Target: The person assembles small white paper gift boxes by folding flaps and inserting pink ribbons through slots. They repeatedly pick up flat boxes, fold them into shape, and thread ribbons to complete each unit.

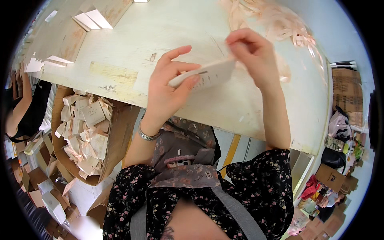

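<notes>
My left hand grips a small flat white paper box between thumb and fingers, with the index finger lifted off it. Dark print and a short dark slot show on its face, and the box is tilted above the worktable. Just beyond its far right corner is my right hand, thumb and fingers pinched together and slightly blurred. What they hold, if anything, is hidden. Pale pink ribbon lies on the table behind my right wrist.
A heap of pink ribbons covers the far right of the table. An open carton full of ribbon-tied white boxes stands left below the table edge. White cards stand in a wooden holder far left. Another person's arm shows at left.
</notes>
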{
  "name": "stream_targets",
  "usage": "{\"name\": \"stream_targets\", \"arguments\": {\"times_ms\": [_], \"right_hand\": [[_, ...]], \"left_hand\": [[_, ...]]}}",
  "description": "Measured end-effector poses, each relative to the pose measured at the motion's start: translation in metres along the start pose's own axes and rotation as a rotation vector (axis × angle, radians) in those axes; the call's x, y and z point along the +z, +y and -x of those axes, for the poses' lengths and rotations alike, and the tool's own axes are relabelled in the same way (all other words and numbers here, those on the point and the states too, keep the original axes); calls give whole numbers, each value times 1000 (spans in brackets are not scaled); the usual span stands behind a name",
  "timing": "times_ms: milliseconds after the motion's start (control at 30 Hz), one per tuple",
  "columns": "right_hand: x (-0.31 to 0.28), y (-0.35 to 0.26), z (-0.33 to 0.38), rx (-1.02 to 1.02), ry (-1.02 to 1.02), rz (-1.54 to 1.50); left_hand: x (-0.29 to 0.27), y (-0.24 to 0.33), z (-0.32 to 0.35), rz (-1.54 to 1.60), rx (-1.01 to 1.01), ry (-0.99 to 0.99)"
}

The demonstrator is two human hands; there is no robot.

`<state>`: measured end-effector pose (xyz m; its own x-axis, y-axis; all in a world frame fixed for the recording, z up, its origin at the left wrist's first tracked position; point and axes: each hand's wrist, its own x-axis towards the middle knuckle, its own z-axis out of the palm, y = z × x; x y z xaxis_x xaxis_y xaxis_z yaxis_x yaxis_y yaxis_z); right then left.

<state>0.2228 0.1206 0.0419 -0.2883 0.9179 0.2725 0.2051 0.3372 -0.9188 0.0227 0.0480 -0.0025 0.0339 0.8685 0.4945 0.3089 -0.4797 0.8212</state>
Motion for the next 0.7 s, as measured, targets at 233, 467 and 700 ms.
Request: {"name": "stream_targets", "arguments": {"times_ms": [233,467,700], "right_hand": [[59,3,61,178,195,-171],[96,8,61,305,310,-433],[102,12,60,338,272,-550]], "left_hand": [[12,-2,20,-279,33,338],[15,-11,26,-417,84,364],[15,-8,28,-442,112,312]]}}
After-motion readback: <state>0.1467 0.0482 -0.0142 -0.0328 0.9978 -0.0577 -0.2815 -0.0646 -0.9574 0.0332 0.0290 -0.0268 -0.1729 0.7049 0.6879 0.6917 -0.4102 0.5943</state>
